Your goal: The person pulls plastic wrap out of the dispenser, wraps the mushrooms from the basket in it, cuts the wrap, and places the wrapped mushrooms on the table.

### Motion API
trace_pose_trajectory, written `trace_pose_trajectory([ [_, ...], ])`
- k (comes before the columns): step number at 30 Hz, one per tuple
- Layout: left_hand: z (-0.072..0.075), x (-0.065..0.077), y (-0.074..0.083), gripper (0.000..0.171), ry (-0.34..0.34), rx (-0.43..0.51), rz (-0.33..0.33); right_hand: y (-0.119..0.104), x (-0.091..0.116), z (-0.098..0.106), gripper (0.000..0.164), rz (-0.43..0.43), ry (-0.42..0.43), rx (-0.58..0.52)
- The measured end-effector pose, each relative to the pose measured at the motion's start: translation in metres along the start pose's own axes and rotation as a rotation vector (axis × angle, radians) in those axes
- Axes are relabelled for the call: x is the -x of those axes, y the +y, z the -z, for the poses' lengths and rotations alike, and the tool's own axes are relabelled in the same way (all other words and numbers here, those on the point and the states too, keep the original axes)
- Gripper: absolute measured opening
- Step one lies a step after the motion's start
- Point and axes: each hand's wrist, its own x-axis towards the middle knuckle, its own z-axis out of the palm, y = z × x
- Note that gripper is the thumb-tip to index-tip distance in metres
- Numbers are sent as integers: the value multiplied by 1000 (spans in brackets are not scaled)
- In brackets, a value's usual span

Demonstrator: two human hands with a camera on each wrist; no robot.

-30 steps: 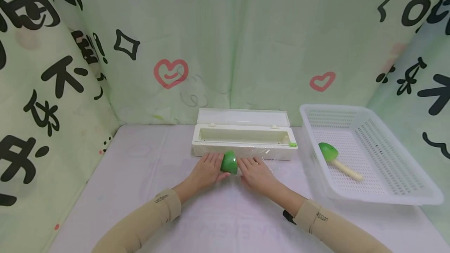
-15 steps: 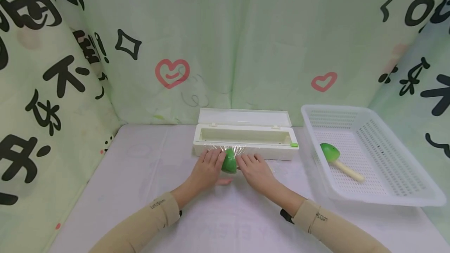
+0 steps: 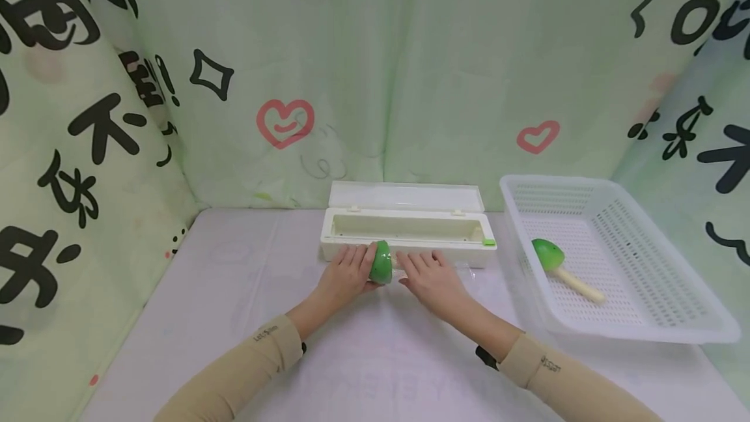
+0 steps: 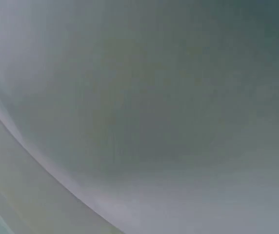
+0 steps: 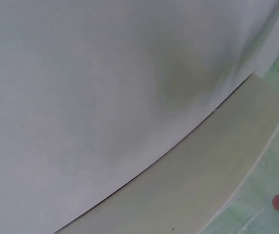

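Observation:
In the head view, a green dome-capped, mushroom-shaped piece [image 3: 382, 264] with a pale handle lies sideways between both hands, in front of the white cling film box [image 3: 351, 252]. My left hand [image 3: 347, 271] grips its cap, fingers over the top and thumb underneath. My right hand [image 3: 430, 281] holds the handle side, its fingers lying over the handle and hiding most of it. Clear cling film [image 3: 466, 272] shows beside the right fingers. Both wrist views show mainly the pale tabletop and a sleeve, without the hands' work.
The box's lid [image 3: 404, 196] stands raised at the back. At right is a white perforated basket [image 3: 674, 324] with a second green-capped piece [image 3: 548, 254] on a beige handle inside. Printed curtains [image 3: 351, 51] close off the back and sides of the table [image 3: 246, 266].
The green cap has turned and risen slightly toward the box. Film stretched between it and the box half a second ago no longer shows there. My right hand has shifted slightly right.

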Motion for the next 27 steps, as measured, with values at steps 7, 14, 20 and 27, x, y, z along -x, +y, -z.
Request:
trace_pose_trajectory([
  [7, 3, -8, -11, 84, 45, 16, -54, 8, 2, 2, 34, -1, 107, -1],
  [14, 12, -19, -18, 83, 41, 41, -65, 19, -8, 11, 24, 49, 209, 54],
  [20, 22, -30, -26, 84, 77, 65, -54, 27, -15, 23, 28, 69, 254, 6],
  [27, 37, -42, -34, 85, 72, 77, -53, 33, -23, 39, 36, 80, 263, 52],
])
